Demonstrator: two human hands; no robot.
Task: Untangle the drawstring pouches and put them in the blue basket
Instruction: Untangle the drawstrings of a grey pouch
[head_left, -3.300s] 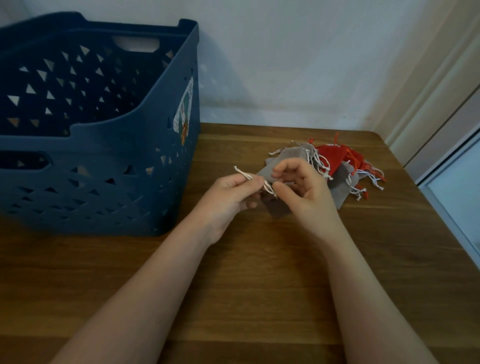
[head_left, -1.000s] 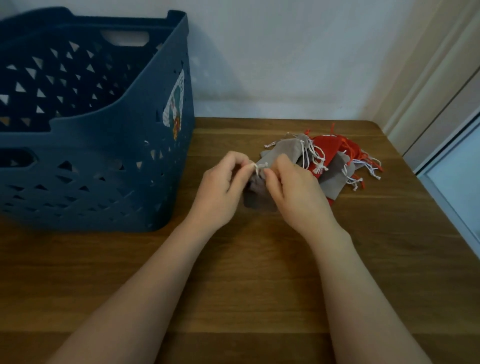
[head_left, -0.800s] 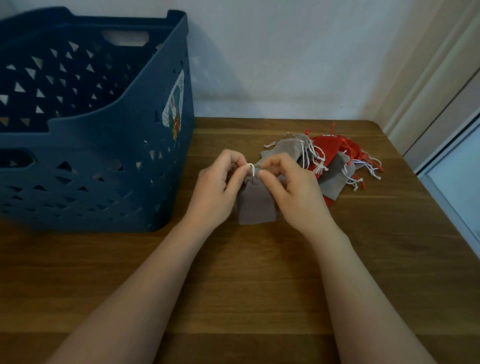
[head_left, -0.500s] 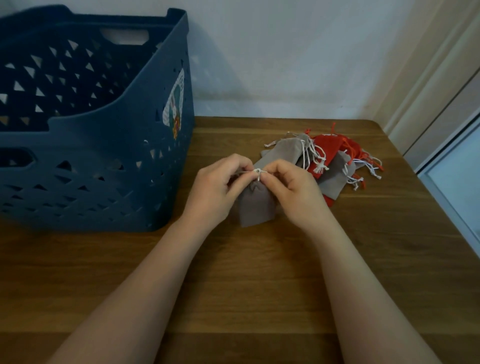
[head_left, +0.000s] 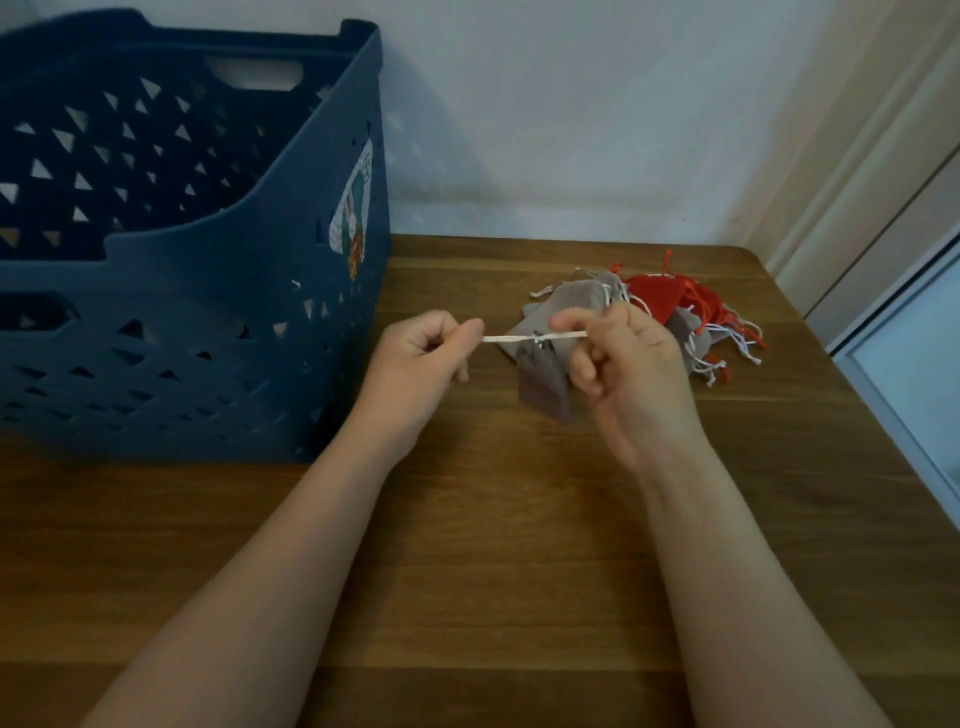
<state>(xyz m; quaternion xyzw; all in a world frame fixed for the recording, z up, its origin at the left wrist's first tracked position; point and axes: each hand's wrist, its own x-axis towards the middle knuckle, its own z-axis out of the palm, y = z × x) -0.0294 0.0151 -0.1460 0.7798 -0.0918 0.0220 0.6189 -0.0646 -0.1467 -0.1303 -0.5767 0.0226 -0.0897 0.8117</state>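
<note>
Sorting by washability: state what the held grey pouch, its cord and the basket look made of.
Grey pouch: soft matte fabric, maybe velvet; it hangs limp.
Cord: pale twisted string, likely cotton.
Blue basket: moulded plastic, slight sheen, triangular cutouts.

Blue basket cut off by left edge; floor inside hidden behind near wall. Sticker on its side seen too obliquely to read. Right hand covers part of grey pouch and pile behind; pile's pouch count unclear, perhaps five.

Both hands' grips, left hand and right hand, stretch a grey pouch's drawstring.
</note>
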